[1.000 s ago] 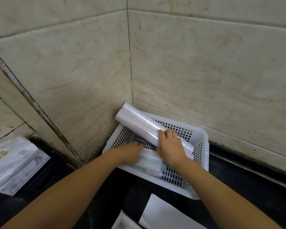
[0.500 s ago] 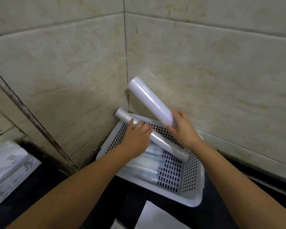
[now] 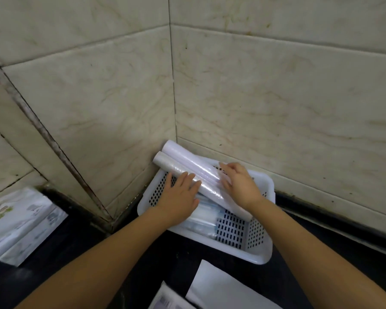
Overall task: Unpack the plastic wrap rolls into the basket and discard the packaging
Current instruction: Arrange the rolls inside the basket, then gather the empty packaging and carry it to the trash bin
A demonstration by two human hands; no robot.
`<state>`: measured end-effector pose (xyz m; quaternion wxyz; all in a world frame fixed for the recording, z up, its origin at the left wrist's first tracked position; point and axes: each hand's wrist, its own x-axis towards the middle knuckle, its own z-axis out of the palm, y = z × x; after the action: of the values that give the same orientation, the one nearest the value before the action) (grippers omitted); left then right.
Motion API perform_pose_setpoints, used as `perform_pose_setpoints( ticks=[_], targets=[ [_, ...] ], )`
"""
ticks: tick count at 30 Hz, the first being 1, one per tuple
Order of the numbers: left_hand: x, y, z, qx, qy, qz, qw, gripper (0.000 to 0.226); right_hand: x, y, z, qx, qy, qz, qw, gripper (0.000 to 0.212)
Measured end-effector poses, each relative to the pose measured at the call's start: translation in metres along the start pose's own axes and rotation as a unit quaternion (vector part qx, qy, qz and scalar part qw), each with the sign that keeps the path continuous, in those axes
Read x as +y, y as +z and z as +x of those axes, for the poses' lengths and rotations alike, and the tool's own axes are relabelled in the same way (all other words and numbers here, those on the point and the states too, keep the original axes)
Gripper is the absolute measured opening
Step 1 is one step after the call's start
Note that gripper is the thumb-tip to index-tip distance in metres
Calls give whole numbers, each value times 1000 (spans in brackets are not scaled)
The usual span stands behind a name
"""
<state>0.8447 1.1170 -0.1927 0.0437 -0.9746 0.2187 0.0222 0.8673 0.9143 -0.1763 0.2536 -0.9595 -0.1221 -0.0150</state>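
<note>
A white perforated basket (image 3: 260, 259) stands on the black counter in the wall corner. Two white plastic wrap rolls lie side by side, slanted across it, their upper ends poking over the back-left rim. My right hand (image 3: 241, 186) is closed over the lower part of the far roll (image 3: 187, 155). My left hand (image 3: 178, 201) rests flat, fingers spread, against the near roll (image 3: 176, 168). Under the rolls, clear wrapped packs (image 3: 204, 223) lie on the basket floor.
White sheets of packaging (image 3: 221, 288) and a piece with a barcode (image 3: 165, 303) lie on the counter just in front of the basket. Printed white packs (image 3: 18, 224) are stacked at the far left. Tiled walls close in behind and to the left.
My right hand has lowered its raised roll down beside the other one across the basket. My left hand slid down from gripping the near roll to lying flat against it.
</note>
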Motion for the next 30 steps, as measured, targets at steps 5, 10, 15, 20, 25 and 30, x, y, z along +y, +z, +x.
perform_pose_setpoints(
  ticks=[5, 10, 15, 20, 25, 30],
  targets=[
    [28, -32, -52, 35, 110, -152, 982, 53, -12, -54, -72, 52, 11, 25, 998, 21],
    [48, -26, -156, -62, 220, -228, 947, 56, 0, -49, -203, -100, 80, 3, 992, 21],
    [73, 15, -212, -138, 210, -99, 963, 80, 13, 2, -258, -254, 194, -99, 942, 73],
    [98, 26, -243, -14, 143, 8, 990, 55, -9, 17, -268, -256, 264, -90, 926, 60],
    [100, 12, -290, -24, 68, -5, 997, 52, -32, -15, -320, -173, 266, 3, 948, 25],
    [108, -31, -322, -42, 30, -70, 996, 64, -46, -69, -412, -25, 315, 112, 942, 29]
  ],
)
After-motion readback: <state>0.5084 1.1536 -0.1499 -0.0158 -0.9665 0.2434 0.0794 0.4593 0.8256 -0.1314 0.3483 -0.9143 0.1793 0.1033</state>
